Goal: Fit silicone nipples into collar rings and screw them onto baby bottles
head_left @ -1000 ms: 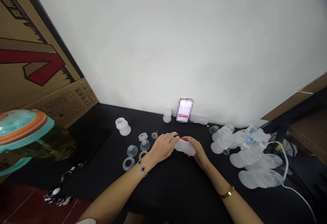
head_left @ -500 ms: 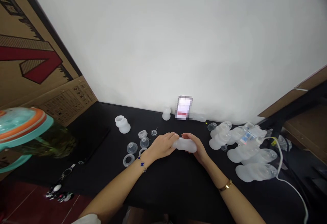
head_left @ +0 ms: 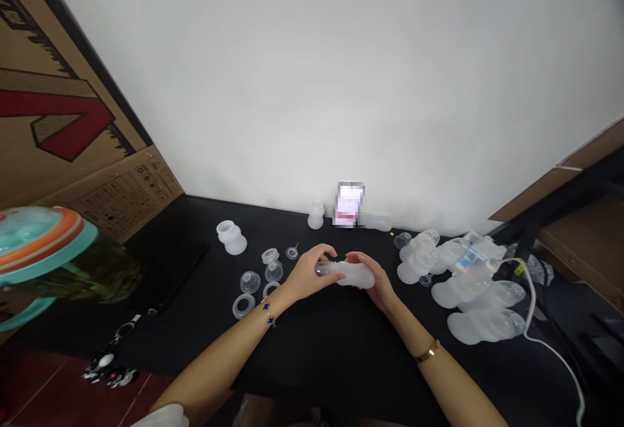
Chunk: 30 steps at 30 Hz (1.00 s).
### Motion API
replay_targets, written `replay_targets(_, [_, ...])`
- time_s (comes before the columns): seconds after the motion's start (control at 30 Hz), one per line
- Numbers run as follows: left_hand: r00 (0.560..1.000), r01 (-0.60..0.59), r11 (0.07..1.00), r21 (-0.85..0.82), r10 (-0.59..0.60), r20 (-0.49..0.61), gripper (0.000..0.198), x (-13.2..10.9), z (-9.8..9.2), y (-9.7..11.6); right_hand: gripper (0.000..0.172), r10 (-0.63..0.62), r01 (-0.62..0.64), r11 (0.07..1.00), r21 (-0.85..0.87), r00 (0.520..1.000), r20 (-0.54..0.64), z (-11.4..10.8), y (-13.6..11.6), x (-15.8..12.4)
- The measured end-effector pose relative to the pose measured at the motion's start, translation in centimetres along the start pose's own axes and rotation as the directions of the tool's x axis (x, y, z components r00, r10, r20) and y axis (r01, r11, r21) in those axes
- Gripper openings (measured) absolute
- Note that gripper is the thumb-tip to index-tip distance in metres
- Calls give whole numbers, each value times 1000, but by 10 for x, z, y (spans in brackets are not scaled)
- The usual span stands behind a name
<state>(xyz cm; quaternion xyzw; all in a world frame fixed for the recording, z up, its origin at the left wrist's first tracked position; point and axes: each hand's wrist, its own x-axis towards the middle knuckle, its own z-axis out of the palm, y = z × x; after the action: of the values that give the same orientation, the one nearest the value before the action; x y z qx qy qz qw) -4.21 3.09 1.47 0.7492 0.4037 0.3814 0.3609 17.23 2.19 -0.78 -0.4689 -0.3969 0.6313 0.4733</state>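
Both my hands hold one translucent white silicone bottle [head_left: 355, 273] lying on its side just above the black table [head_left: 322, 349]. My right hand [head_left: 373, 279] wraps round its body from behind and below. My left hand [head_left: 308, 271] grips the bottle's left end, where a small clear cap piece [head_left: 322, 268] shows between the fingers. A blue-charm bracelet is on my left wrist, a gold one on my right.
Loose clear caps and rings [head_left: 257, 281] lie left of my hands, with an upright bottle [head_left: 230, 237] beyond. A pile of similar bottles [head_left: 468, 284] and a white cable [head_left: 541, 310] fill the right. A cardboard box [head_left: 73, 121] and a teal-orange lid [head_left: 39, 245] stand at left.
My left hand has shifted at the bottle's end, and the clear cap piece now shows between its fingers. The view has drifted slightly.
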Motion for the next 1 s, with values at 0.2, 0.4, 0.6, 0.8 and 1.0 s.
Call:
replay_targets(0.2, [996,92,990,-103,-90,27,40,5,-2,0,37,17,-15,998,54,999,-45,-1,3,1])
replay_targets(0.4, [993,110,982,-152,-101,67,41,7,-3,-3,36,13,-10,998,62,999,-52,0,2,1])
replay_targets(0.6, [995,99,980,-172,-92,46,41,6,-2,-1,35,14,-10,998,58,998,-63,0,2,1])
replay_targets(0.8, [995,95,986,-140,-89,50,40,6,-5,1,34,16,-12,998,54,997,-69,2,1,1])
replay_targets(1.0, [995,90,992,-93,-84,61,38,5,-9,5,33,15,-11,997,72,998,-58,4,-1,0])
